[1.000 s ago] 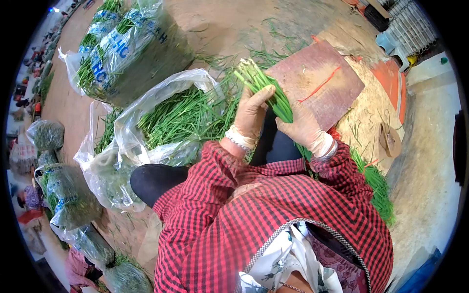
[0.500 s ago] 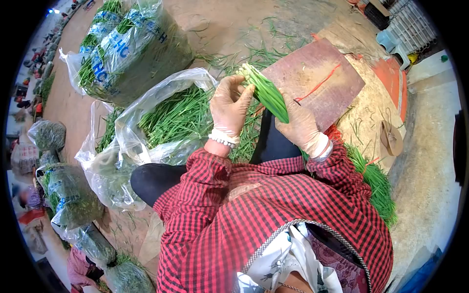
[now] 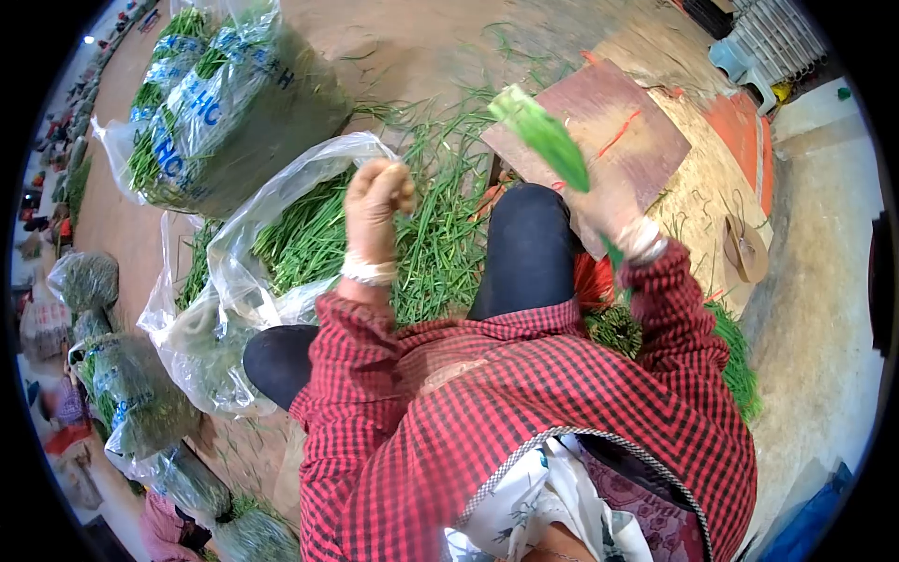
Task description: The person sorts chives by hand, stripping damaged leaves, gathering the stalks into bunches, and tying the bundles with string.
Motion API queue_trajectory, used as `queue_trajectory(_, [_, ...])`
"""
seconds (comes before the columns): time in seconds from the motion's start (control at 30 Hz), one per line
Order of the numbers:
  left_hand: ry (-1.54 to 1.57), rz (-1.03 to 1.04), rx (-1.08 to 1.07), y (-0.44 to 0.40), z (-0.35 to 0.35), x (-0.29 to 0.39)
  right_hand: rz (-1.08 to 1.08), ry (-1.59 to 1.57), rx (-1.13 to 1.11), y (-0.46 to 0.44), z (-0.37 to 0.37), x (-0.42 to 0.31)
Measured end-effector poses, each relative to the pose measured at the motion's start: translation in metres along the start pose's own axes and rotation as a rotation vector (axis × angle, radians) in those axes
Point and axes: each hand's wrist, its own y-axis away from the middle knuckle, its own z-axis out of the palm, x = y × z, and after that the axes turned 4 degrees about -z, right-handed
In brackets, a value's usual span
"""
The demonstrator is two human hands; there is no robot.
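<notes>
In my gloved right hand (image 3: 604, 208) is a bunch of chives (image 3: 541, 136), blurred by motion. Its pale cut ends point up and left, over the near edge of a reddish-brown board (image 3: 646, 122). My gloved left hand (image 3: 376, 197) is apart from the bunch, fingers curled tightly; whether anything is in them is hidden. It is raised over an open clear plastic bag (image 3: 234, 272) that holds loose chives (image 3: 314, 229). A red tie strip (image 3: 620, 136) lies across the board.
Large bags of chives (image 3: 225, 117) stand at the upper left, and more filled bags (image 3: 140, 384) line the left side. Loose stalks (image 3: 440, 244) cover the floor before me. Tied chives (image 3: 735, 365) and a sandal (image 3: 746, 251) lie at the right.
My hands have moved apart. The left let go of the bunch and swung left with its fingers curling in, while the right carried the bunch slightly up and right.
</notes>
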Motion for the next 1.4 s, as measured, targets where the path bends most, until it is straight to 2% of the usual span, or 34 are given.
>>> queue_trajectory(0.03, [-0.059, 0.014, -0.015, -0.004, -0.019, -0.003, 0.054, 0.076, -0.002, -0.014, 0.0, 0.027])
queue_trajectory(0.13, [-0.135, -0.044, 0.136, 0.001, -0.071, 0.009, 0.151, 0.236, -0.004, -0.041, 0.009, 0.092])
queue_trajectory(0.17, [-0.146, -0.056, 0.159, 0.003, -0.095, 0.013, 0.185, 0.32, 0.001, -0.045, 0.011, 0.104])
queue_trajectory(0.3, [-0.286, -0.093, 0.311, 0.02, -0.19, 0.052, 0.311, 0.3, -0.095, -0.062, 0.02, 0.122])
queue_trajectory(0.4, [-0.38, -0.145, 0.491, 0.039, -0.274, 0.069, 0.327, 0.284, -0.152, -0.058, 0.027, 0.117])
queue_trajectory(0.47, [-0.391, -0.169, 0.538, 0.052, -0.311, 0.075, 0.219, 0.216, -0.1, -0.052, 0.03, 0.129])
queue_trajectory(0.53, [-0.435, -0.262, 0.595, 0.06, -0.322, 0.077, 0.206, 0.258, -0.223, -0.052, 0.018, 0.127])
queue_trajectory(0.57, [-0.389, -0.306, 0.567, 0.06, -0.346, 0.065, 0.128, 0.398, -0.194, -0.055, 0.013, 0.124])
queue_trajectory(0.6, [-0.392, -0.36, 0.52, 0.065, -0.367, 0.056, 0.052, 0.535, -0.142, -0.052, 0.01, 0.108])
queue_trajectory(0.7, [-0.488, -0.392, 0.434, 0.065, -0.367, 0.032, 0.012, 0.594, -0.103, -0.09, 0.023, 0.04])
queue_trajectory(0.77, [-0.503, -0.299, 0.349, 0.053, -0.398, -0.016, -0.29, 0.358, -0.11, -0.124, 0.054, 0.017])
queue_trajectory(0.8, [-0.534, -0.224, 0.276, 0.045, -0.408, -0.037, -0.386, 0.285, -0.188, -0.139, 0.078, -0.011])
queue_trajectory(0.83, [-0.602, -0.253, 0.268, 0.047, -0.41, -0.041, -0.473, 0.228, -0.245, -0.134, 0.096, -0.06])
queue_trajectory(0.97, [-0.815, -0.543, 0.217, 0.034, -0.422, -0.094, -0.637, 0.277, -0.759, -0.17, 0.229, -0.168])
queue_trajectory(1.0, [-0.946, -0.587, 0.194, 0.028, -0.411, -0.074, -0.753, 0.246, -0.819, -0.181, 0.268, -0.174])
queue_trajectory(1.03, [-0.758, -0.643, 0.258, 0.021, -0.417, -0.081, -0.675, 0.328, -0.915, -0.187, 0.292, -0.21])
queue_trajectory(1.07, [-0.567, -0.696, 0.309, 0.018, -0.425, -0.082, -0.717, 0.283, -0.935, -0.192, 0.314, -0.232])
queue_trajectory(1.1, [-0.326, -0.646, 0.34, 0.009, -0.435, -0.085, -0.783, 0.234, -0.901, -0.202, 0.344, -0.242])
queue_trajectory(1.17, [0.05, -0.536, 0.432, -0.016, -0.452, -0.077, -0.76, 0.22, -0.891, -0.217, 0.387, -0.284])
queue_trajectory(1.27, [-0.193, -0.404, 0.636, -0.057, -0.516, -0.11, -0.829, 0.205, -0.865, -0.233, 0.449, -0.316])
queue_trajectory(1.33, [-0.416, -0.3, 0.771, -0.072, -0.547, -0.099, -0.884, 0.215, -0.856, -0.233, 0.48, -0.338])
queue_trajectory(1.37, [-0.475, -0.095, 0.793, -0.073, -0.564, -0.103, -0.809, 0.317, -0.967, -0.232, 0.49, -0.354])
queue_trajectory(1.4, [-0.211, -0.105, 0.884, -0.075, -0.53, -0.06, -0.732, 0.419, -1.077, -0.231, 0.5, -0.362])
